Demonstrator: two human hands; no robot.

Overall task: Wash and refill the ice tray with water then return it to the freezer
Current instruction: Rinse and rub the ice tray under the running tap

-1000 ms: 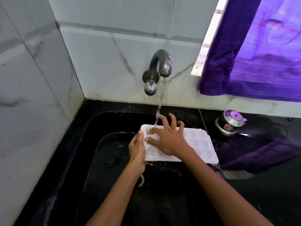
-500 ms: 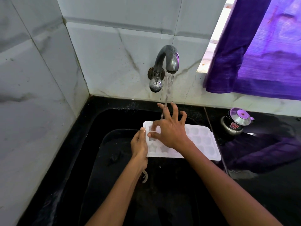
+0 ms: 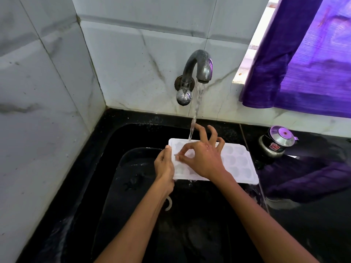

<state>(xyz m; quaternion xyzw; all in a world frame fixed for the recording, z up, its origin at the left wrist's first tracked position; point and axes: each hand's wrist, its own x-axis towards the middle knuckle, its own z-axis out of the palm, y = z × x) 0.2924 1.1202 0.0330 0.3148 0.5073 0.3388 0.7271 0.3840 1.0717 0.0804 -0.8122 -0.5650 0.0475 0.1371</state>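
White ice tray (image 3: 237,164) held level under running water, cavities up.

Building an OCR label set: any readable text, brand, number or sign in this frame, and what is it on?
Red label on the small steel pot on the counter right of the sink: print is there, too small and blurred to read.
Ice tray, tap, tiles, curtain: no text visible.

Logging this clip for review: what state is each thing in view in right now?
tap: running, stream landing on the tray's far left edge
ice tray: face up over the sink, water spilling off its right corner
left hand: gripping the tray's left edge
right hand: rubbing the tray's cells
curtain: hanging
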